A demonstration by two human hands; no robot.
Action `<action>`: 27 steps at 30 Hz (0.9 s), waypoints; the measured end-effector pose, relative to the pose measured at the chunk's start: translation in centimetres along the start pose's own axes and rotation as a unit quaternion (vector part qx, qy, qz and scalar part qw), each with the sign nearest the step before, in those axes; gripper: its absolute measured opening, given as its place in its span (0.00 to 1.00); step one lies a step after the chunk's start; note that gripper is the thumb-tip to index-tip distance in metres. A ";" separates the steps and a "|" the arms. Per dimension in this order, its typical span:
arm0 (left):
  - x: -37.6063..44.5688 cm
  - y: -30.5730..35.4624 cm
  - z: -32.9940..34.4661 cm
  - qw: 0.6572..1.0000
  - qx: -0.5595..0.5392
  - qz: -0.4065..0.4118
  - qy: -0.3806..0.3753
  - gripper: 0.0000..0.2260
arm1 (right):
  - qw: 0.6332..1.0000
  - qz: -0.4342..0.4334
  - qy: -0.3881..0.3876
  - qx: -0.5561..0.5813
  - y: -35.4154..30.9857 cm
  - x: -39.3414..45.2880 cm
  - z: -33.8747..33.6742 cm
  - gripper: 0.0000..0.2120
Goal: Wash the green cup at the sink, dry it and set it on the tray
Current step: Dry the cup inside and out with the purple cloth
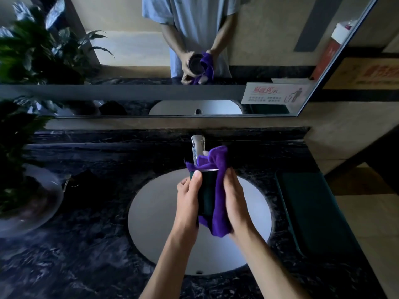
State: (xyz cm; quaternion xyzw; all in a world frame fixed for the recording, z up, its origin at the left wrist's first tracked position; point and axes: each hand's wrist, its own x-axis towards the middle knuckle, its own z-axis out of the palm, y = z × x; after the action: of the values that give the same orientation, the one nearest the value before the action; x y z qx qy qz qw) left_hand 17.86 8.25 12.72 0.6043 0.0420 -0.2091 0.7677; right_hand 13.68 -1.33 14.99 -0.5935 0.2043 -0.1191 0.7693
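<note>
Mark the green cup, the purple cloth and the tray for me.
green cup (206, 190): head view, dark side wall below the rim.
purple cloth (218, 214): head view, fold beside the cup.
tray (311, 210): head view, bare flat floor.

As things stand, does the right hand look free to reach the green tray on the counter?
Probably not yet. The right hand holds the purple cloth against the green cup, which the left hand grips over the sink. The path to the tray itself looks unobstructed.

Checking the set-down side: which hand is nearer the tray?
Right. The right hand, gripping the cloth on the cup, is on the side of the tray. The left hand holds the cup's far side.
</note>
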 end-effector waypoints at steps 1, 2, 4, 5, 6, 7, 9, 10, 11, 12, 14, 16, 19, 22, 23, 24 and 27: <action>0.5 -0.4 -0.2 1.000 -0.001 -0.011 0.005 0.34 | 0.999 -0.017 -0.033 -0.018 -0.2 0.0 -0.1 0.25; 0.6 -0.5 -0.2 1.000 -0.004 -0.013 0.002 0.34 | 0.997 -0.038 -0.059 -0.041 -0.3 0.0 -0.2 0.26; 0.5 -0.6 0.0 0.999 -0.008 -0.008 -0.032 0.29 | 0.994 -0.043 -0.092 -0.047 -0.6 0.4 -0.5 0.24; 0.4 -0.6 0.0 0.998 -0.019 -0.021 -0.051 0.29 | 0.995 -0.032 -0.087 -0.034 -0.6 0.5 -0.6 0.24; 0.4 -0.7 0.1 0.997 -0.027 -0.038 -0.054 0.31 | 0.997 -0.017 -0.076 -0.016 -0.5 0.8 -0.9 0.23; 0.3 -0.7 0.2 0.997 -0.025 -0.048 -0.056 0.33 | 0.998 0.003 -0.058 0.008 -0.3 1.0 -1.0 0.23; 0.1 -0.9 0.3 0.998 -0.020 -0.045 -0.033 0.34 | 0.993 0.057 -0.064 0.076 -0.1 1.0 -1.3 0.26; 0.1 -0.9 0.1 0.998 -0.030 -0.047 -0.013 0.33 | 0.981 0.096 -0.097 0.138 0.0 0.9 -1.3 0.28; 0.2 -1.0 -0.2 0.997 -0.040 -0.056 0.017 0.32 | 0.958 0.133 -0.139 0.211 0.1 0.7 -1.2 0.28; 0.6 -1.1 -0.6 0.995 -0.053 -0.072 0.052 0.28 | 0.934 0.160 -0.169 0.271 -0.1 0.6 -1.1 0.27; 1.6 -1.9 -1.6 0.981 -0.107 -0.130 0.095 0.20 | 0.907 0.192 -0.147 0.344 -0.7 0.5 -1.2 0.32; 2.0 -2.7 -2.1 0.972 -0.138 -0.173 0.076 0.19 | 0.905 0.188 -0.160 0.347 -1.4 0.5 -1.5 0.37; 1.2 -1.3 -0.6 0.961 -0.165 -0.218 -0.044 0.11 | 0.906 0.193 -0.178 0.331 -1.8 0.4 -1.7 0.35; 0.6 0.4 0.9 0.960 -0.178 -0.202 -0.077 0.13 | 0.980 0.077 -0.095 0.156 -1.9 0.8 -1.1 0.26; 0.5 0.6 1.2 0.954 -0.207 -0.193 -0.101 0.17 | 0.996 0.031 -0.040 0.079 -2.1 1.0 -1.0 0.27; 0.7 0.4 1.3 0.953 -0.224 -0.185 -0.089 0.21 | 0.999 0.002 -0.018 0.033 -2.3 1.1 -1.0 0.26; 0.2 1.1 1.3 0.948 -0.255 -0.162 -0.097 0.25 | 0.996 -0.058 -0.036 -0.049 -2.5 1.3 -1.5 0.21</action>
State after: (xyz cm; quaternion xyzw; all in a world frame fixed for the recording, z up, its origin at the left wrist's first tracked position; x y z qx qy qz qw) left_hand 18.18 7.12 14.00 0.3506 0.1168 -0.3703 0.8522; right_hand 14.28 -3.83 16.83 -0.6455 0.1473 -0.1317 0.7378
